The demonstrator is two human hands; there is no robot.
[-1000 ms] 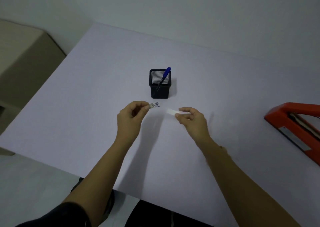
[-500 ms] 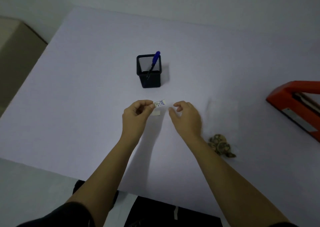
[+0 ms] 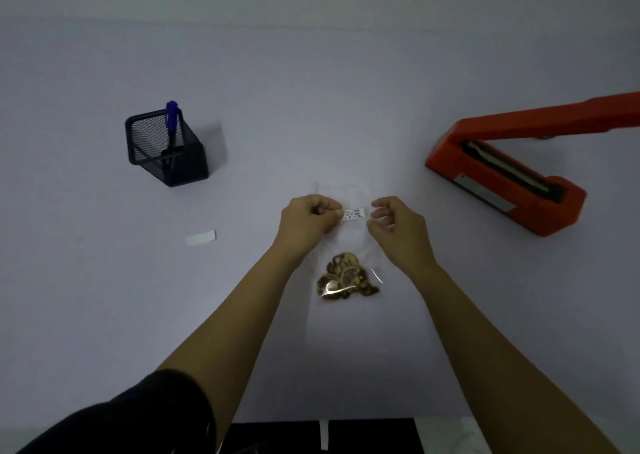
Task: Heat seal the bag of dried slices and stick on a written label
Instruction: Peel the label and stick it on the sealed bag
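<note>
The written label (image 3: 354, 213) was held over the 12 o'clock half of the clear bag (image 3: 346, 242), its long axis running 9 to 3 o'clock, writing up. The left hand (image 3: 308, 219) pinched its 9 o'clock end between thumb and fingertip. The right hand (image 3: 398, 231) curled just beside the 3 o'clock end; whether it actually gripped could not be told. The bag lay flat on the table (image 3: 311, 89), long axis 12 to 6 o'clock, mouth toward 12, dried slices (image 3: 346, 278) bunched at the 6 o'clock end. To stick it well, the label probably wanted to stay taut and square across the bag, one end touching down first on smooth film clear of the slices, then pressed along toward the other to avoid wrinkles. The sealer (image 3: 502, 179) sat at 3 o'clock.
</note>
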